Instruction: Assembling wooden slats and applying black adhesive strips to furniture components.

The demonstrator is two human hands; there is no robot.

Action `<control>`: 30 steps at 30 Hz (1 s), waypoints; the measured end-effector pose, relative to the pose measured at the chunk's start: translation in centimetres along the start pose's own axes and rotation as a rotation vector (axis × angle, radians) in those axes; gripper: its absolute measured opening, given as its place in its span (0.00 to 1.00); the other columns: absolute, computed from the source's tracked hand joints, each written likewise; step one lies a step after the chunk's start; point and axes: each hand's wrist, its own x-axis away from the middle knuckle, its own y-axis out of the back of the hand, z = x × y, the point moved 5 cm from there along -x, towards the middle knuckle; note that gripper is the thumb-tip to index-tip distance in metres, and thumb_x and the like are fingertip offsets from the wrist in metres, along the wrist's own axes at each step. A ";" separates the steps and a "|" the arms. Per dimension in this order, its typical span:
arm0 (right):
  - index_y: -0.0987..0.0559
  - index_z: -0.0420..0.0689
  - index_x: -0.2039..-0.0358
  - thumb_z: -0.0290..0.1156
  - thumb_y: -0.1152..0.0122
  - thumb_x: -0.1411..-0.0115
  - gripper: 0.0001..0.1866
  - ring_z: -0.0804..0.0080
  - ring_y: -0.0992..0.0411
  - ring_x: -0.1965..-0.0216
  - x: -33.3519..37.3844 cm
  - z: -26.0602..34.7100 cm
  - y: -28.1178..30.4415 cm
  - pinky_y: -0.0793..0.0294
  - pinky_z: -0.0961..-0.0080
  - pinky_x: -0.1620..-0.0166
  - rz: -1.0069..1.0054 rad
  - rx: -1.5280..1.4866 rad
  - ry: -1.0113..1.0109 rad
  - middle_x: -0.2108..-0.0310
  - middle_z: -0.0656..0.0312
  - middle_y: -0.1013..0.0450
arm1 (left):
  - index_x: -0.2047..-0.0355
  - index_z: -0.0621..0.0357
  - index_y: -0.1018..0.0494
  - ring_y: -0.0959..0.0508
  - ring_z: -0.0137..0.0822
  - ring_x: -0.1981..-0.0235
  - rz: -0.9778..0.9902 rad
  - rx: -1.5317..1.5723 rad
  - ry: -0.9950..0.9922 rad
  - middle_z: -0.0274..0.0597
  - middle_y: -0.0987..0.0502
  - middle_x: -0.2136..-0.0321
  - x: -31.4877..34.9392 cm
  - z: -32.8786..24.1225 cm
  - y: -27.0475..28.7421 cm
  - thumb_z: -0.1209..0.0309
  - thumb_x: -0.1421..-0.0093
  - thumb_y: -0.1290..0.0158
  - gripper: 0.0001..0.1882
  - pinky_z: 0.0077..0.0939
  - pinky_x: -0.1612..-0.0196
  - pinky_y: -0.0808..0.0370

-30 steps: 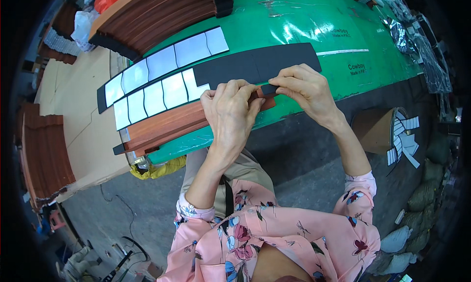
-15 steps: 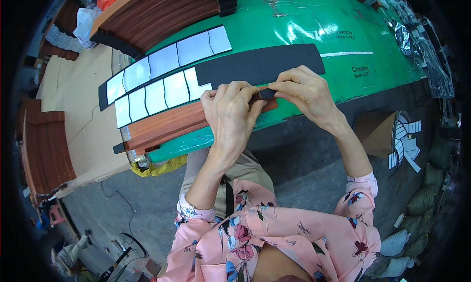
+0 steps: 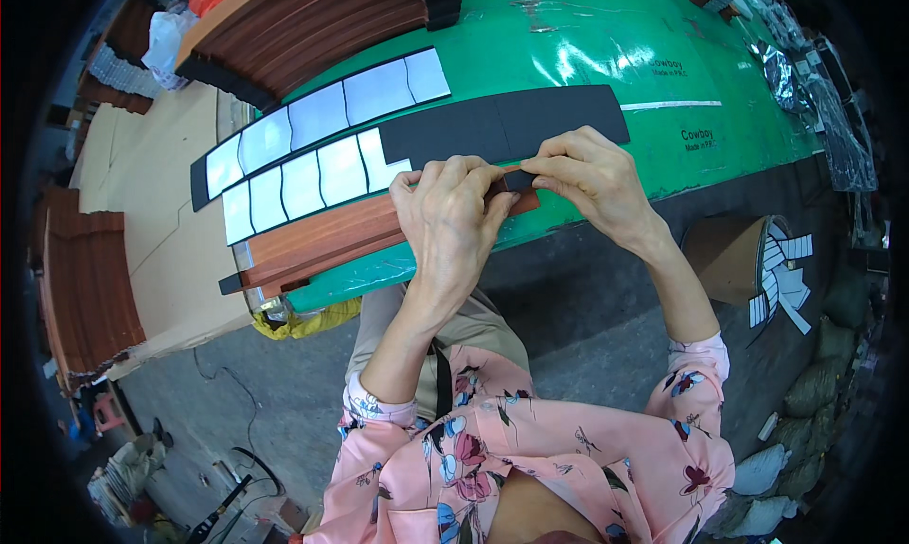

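A: Quick pass, what have I got on the hands?

B: From my feed, left hand (image 3: 453, 213) is curled, fingers pressed together, fingertips pinching the small black piece (image 3: 516, 178) at the right end of the wood-grain strip (image 3: 331, 241). Right hand (image 3: 592, 179) is also pinched onto that same black piece from the other side. The two hands touch at the fingertips.

A: Where's the strip?

B: Lying on the green surface (image 3: 606, 61), near its front edge, running from lower left up to the hands. Its left end has a black tip and sticks out past the edge of the surface.

A: What's around it?

B: Just behind the strip, a long black strip (image 3: 507, 127) with white backing squares (image 3: 303, 179) covering its left half; the right half is bare black. Behind that, a second black strip (image 3: 322, 118) fully covered in white squares. Stack of wood-grain strips (image 3: 312, 18) at the far left of the surface.

A: Anything off the surface?

B: Cardboard box (image 3: 734, 255) on the floor to the right with white peeled slips (image 3: 781, 279) beside it. More wood-grain pieces (image 3: 85, 288) on cardboard to the left.
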 end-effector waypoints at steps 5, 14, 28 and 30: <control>0.20 0.45 0.69 0.26 0.35 0.57 0.11 0.70 0.31 0.70 0.0 0.0 0.0 0.28 0.75 0.69 0.007 -0.002 -0.007 0.71 0.65 0.28 | 0.72 0.54 0.24 0.28 0.33 0.68 0.006 0.007 0.004 0.31 0.25 0.71 0.0 0.0 0.0 0.67 0.58 0.37 0.12 0.35 0.59 0.41; 0.20 0.45 0.68 0.27 0.35 0.57 0.12 0.70 0.31 0.70 0.4 0.1 -0.2 0.28 0.75 0.69 -0.005 0.010 0.013 0.71 0.65 0.29 | 0.71 0.53 0.24 0.28 0.32 0.68 -0.001 -0.004 0.009 0.31 0.25 0.72 0.2 0.0 -0.1 0.68 0.58 0.37 0.13 0.34 0.59 0.41; 0.20 0.44 0.64 0.29 0.36 0.52 0.13 0.66 0.29 0.65 2.2 -3.3 0.8 0.29 0.72 0.63 -0.018 -0.209 -0.192 0.68 0.60 0.26 | 0.67 0.51 0.24 0.26 0.30 0.68 0.007 0.059 -0.071 0.30 0.23 0.73 -0.6 -0.4 -0.7 0.67 0.53 0.40 0.11 0.30 0.57 0.41; 0.20 0.44 0.64 0.29 0.36 0.51 0.12 0.66 0.29 0.66 1.9 -3.2 0.8 0.29 0.72 0.63 -0.027 -0.207 -0.174 0.68 0.59 0.26 | 0.68 0.50 0.23 0.26 0.31 0.70 -0.016 0.050 -0.091 0.30 0.23 0.73 -1.0 -0.5 -0.5 0.68 0.54 0.40 0.11 0.30 0.58 0.40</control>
